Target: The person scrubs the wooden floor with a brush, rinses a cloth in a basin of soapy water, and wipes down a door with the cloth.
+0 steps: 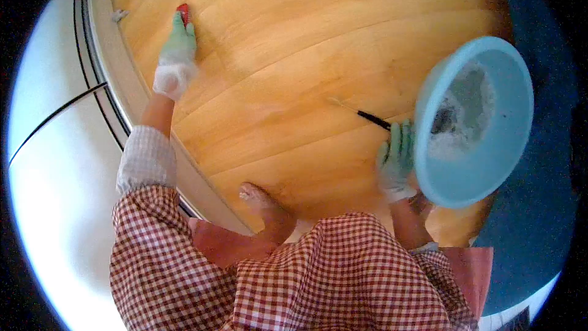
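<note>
My left hand [177,43], in a pale green glove with a white cuff, reaches far forward over the wooden floor. Its fingers are closed on a small red object [183,9], whose kind I cannot make out. Lower right, my right hand [397,150] wears a matching glove, fingers stretched out at the floor beside the light blue basin [430,175]. At its fingertips lies a thin tool with a black handle [373,119] and a pale narrow tip. Inside the basin is foamy water [474,101] with something dark in it.
White panelled doors [58,129] and a pale sill [116,46] run along the left. A small greyish scrap [119,15] lies by the sill. A bare foot [260,199] stands on the floor [275,86]. A dark blue surface [539,190] borders the right.
</note>
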Action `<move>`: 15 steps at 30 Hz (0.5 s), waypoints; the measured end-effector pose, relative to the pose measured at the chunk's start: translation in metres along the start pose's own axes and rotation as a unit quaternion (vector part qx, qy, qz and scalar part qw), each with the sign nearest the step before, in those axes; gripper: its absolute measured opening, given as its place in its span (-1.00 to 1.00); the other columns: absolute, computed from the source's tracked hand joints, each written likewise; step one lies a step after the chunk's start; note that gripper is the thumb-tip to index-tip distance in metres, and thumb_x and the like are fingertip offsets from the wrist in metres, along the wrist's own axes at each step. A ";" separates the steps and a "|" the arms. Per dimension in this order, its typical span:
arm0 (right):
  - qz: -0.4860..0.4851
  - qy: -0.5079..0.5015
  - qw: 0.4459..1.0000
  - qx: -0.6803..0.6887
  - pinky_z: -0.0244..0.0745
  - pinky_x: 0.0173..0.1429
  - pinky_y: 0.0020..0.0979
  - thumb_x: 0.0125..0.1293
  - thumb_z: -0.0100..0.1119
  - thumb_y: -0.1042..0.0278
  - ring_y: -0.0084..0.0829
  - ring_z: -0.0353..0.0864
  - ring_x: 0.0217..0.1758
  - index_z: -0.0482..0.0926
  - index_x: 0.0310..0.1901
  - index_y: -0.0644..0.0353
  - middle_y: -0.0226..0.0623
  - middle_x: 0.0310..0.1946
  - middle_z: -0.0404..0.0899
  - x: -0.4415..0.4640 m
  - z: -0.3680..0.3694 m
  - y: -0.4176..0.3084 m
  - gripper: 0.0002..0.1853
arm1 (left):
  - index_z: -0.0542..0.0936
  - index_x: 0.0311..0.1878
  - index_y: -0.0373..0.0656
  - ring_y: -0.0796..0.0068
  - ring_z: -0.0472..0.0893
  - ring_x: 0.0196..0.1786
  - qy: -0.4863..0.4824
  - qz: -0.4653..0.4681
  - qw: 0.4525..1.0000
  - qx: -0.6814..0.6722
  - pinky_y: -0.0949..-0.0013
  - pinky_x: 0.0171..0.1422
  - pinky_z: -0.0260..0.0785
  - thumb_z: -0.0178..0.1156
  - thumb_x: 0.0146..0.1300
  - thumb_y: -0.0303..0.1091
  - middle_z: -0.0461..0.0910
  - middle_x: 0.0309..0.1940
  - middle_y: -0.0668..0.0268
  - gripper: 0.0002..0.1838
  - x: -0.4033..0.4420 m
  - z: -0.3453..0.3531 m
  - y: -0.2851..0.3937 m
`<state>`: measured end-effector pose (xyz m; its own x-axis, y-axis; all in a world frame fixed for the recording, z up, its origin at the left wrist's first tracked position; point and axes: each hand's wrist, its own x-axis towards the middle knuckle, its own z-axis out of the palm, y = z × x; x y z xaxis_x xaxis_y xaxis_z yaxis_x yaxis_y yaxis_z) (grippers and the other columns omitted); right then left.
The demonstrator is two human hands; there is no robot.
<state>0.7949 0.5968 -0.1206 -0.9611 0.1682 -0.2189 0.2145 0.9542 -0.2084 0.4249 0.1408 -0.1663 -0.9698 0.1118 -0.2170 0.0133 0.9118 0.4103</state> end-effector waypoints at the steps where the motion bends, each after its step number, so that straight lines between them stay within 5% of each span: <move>1: 0.007 0.000 1.000 0.012 0.03 0.69 0.13 0.56 -0.03 0.30 0.16 0.18 0.64 0.38 0.49 0.22 0.09 0.54 0.30 0.003 0.001 0.000 -0.48 | 0.18 0.65 -0.01 -0.07 0.62 0.20 -0.007 -0.010 0.997 0.073 -0.04 0.23 0.47 -0.07 0.63 0.01 0.56 0.26 -0.14 -0.36 -0.008 0.002 0.020; 3: 0.026 -0.003 0.999 0.041 0.05 0.69 0.10 0.56 -0.04 0.30 0.16 0.19 0.64 0.39 0.49 0.23 0.10 0.53 0.31 0.002 0.003 -0.003 -0.48 | 0.25 0.61 0.09 -0.22 0.72 -0.12 -0.058 -0.050 0.984 0.163 -0.21 -0.09 0.56 0.01 0.57 0.07 0.70 -0.01 -0.15 -0.36 -0.058 0.005 0.086; 6: 0.022 -0.015 0.999 0.045 0.09 0.67 0.08 0.54 -0.02 0.30 0.15 0.22 0.62 0.44 0.44 0.25 0.09 0.51 0.34 0.003 -0.001 -0.006 -0.50 | 0.21 0.61 0.08 -0.18 0.74 -0.22 -0.141 0.128 0.970 0.149 -0.21 -0.18 0.55 0.00 0.56 0.07 0.75 -0.15 -0.06 -0.34 -0.124 0.056 0.130; 7: 0.021 -0.024 0.999 0.043 0.10 0.67 0.08 0.53 -0.01 0.30 0.14 0.24 0.61 0.46 0.43 0.25 0.09 0.51 0.35 0.002 -0.004 -0.006 -0.51 | 0.21 0.61 0.08 -0.17 0.74 -0.25 -0.171 0.114 0.959 0.192 -0.19 -0.20 0.55 0.01 0.56 0.06 0.75 -0.21 -0.05 -0.35 -0.133 0.052 0.185; 10: -0.018 -0.017 0.999 0.038 0.18 0.64 0.08 0.49 0.05 0.28 0.10 0.32 0.58 0.49 0.39 0.23 0.07 0.45 0.44 0.005 -0.020 0.004 -0.51 | 0.26 0.60 0.13 -0.20 0.73 -0.08 -0.194 0.144 0.965 0.101 -0.11 -0.03 0.60 0.00 0.57 -0.05 0.71 -0.01 -0.13 -0.41 -0.059 0.063 0.265; 12: -0.032 -0.035 0.999 0.012 0.20 0.62 0.11 0.47 0.10 0.26 0.07 0.39 0.54 0.49 0.41 0.19 0.04 0.42 0.48 0.017 -0.047 -0.007 -0.49 | 0.29 0.56 0.10 -0.21 0.73 -0.11 -0.144 0.173 0.974 0.031 -0.11 -0.06 0.59 0.02 0.56 -0.06 0.72 -0.06 -0.10 -0.43 -0.001 0.088 0.298; 15: -0.074 -0.011 0.997 0.026 0.24 0.60 0.09 0.45 0.14 0.27 0.08 0.41 0.52 0.48 0.41 0.17 0.11 0.41 0.46 -0.011 -0.024 -0.004 -0.48 | 0.30 0.56 0.09 -0.20 0.73 -0.04 -0.246 0.187 0.947 0.083 -0.14 0.01 0.57 0.02 0.54 -0.10 0.71 0.00 -0.12 -0.44 -0.011 0.101 0.344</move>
<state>0.8001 0.5975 -0.0947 -0.9792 0.0205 -0.2018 0.0795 0.9539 -0.2894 0.4650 0.4928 -0.1123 -0.6591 0.5724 -0.4878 0.4107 0.8173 0.4041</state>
